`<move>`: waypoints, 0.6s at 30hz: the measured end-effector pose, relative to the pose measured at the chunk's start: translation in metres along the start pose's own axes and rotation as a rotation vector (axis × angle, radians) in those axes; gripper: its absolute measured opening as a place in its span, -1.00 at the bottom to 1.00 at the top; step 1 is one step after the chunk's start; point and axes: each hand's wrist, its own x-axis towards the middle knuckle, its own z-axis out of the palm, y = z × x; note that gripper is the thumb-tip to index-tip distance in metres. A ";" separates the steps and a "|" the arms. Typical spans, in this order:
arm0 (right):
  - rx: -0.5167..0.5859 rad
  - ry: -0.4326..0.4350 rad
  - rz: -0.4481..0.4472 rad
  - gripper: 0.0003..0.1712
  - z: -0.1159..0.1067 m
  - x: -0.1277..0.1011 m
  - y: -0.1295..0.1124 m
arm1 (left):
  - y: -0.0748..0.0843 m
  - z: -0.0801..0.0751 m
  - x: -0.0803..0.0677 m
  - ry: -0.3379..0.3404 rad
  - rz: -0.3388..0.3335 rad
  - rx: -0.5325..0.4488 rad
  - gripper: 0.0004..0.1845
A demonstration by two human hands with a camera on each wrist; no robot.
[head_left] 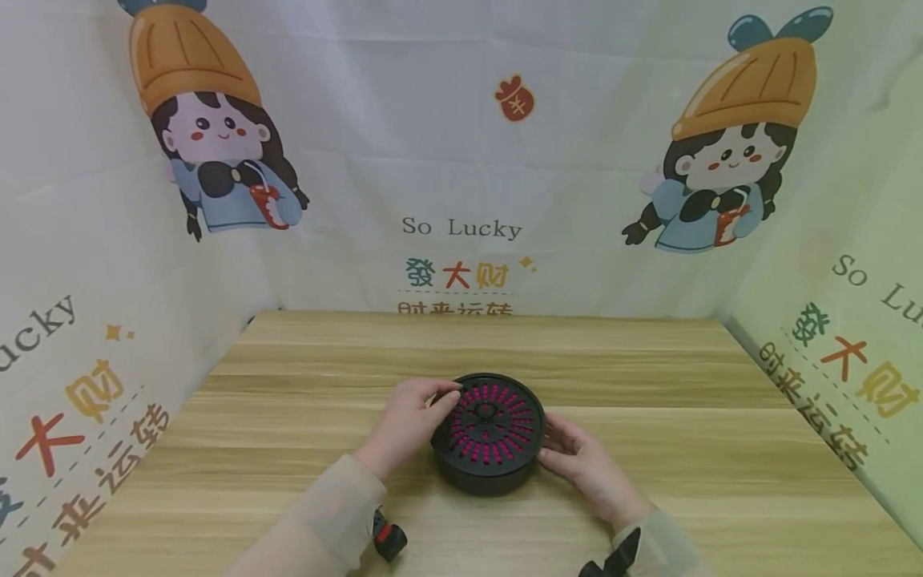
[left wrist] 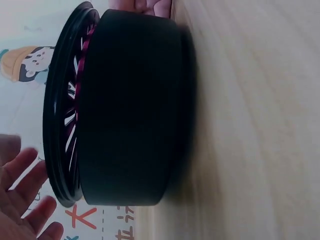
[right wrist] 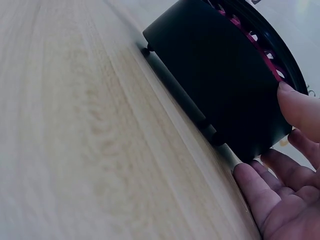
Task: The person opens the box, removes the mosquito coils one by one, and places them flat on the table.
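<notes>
Head view: a round black container [head_left: 486, 482] stands in the near middle of the wooden table [head_left: 671, 417]. Over it is a black slotted lid [head_left: 497, 429] with a small central knob [head_left: 485, 412]; magenta shows through the slots. The left hand [head_left: 409, 417] has thumb and forefinger at the lid's left rim, towards the far side. The right hand [head_left: 587, 469] grips the container's right side, thumb nearer, fingers farther. Pale sleeves [head_left: 317, 521] reach to both wrists, with a dark device [head_left: 390, 538] on the left one. A printed cloth backdrop [head_left: 375, 128] hangs on the left, right and far sides.

Left wrist view: left fingers spread and only slightly bent, one fingertip passing out of sight at the rim; contact there cannot be told. Light shows through the lid's slots beside a magenta band [left wrist: 84, 65] above the black wall. Part of the right hand appears past the container.

Right wrist view: right thumb at the wall's upper edge, fingertips low by the base. Small feet [right wrist: 218, 138] are visible under the container, near the tabletop.
</notes>
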 end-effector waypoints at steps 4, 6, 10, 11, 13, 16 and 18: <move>-0.012 -0.007 -0.005 -0.22 -0.001 0.000 0.001 | 0.003 0.007 0.008 -0.075 0.070 0.042 -0.77; -0.011 -0.012 -0.006 -0.21 -0.001 0.001 0.002 | 0.004 0.010 0.010 -0.099 0.095 0.063 -0.78; -0.008 -0.022 -0.008 -0.20 -0.002 0.001 0.002 | 0.005 0.015 0.013 -0.125 0.140 0.093 -0.79; -0.004 -0.020 -0.005 -0.20 -0.002 0.001 0.002 | 0.005 0.016 0.013 -0.127 0.143 0.099 -0.78; -0.002 -0.019 0.000 -0.21 -0.002 0.001 0.002 | 0.005 0.017 0.013 -0.127 0.137 0.111 -0.78; 0.002 -0.013 0.011 -0.21 -0.002 0.001 0.001 | 0.004 0.019 0.014 -0.118 0.122 0.129 -0.80; 0.000 -0.009 0.016 -0.22 -0.001 0.001 0.001 | 0.004 0.020 0.015 -0.108 0.108 0.137 -0.80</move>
